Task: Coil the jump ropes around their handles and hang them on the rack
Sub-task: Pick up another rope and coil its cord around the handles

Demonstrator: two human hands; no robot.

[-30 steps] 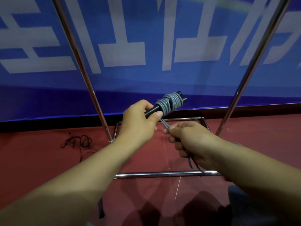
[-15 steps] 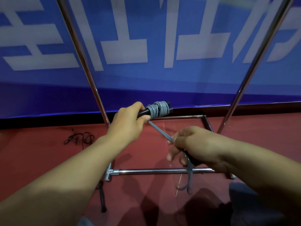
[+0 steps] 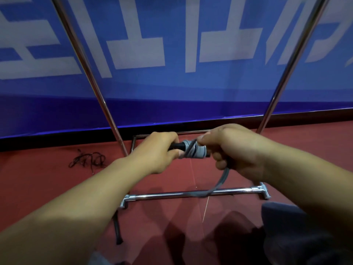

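Looked down on a smooth red floor. Found a chrome rack standing on it at twelve o'clock, its two posts slanting up from the far side. Saw its near bar lying level at six o'clock, raised a little on a bracket foot at each end. Noted a dark cord in a loose tangle at nine o'clock, just beyond the left post. Made out a black strap at seven o'clock, running down from the bar's left foot. Met a blue banner along the far edge.
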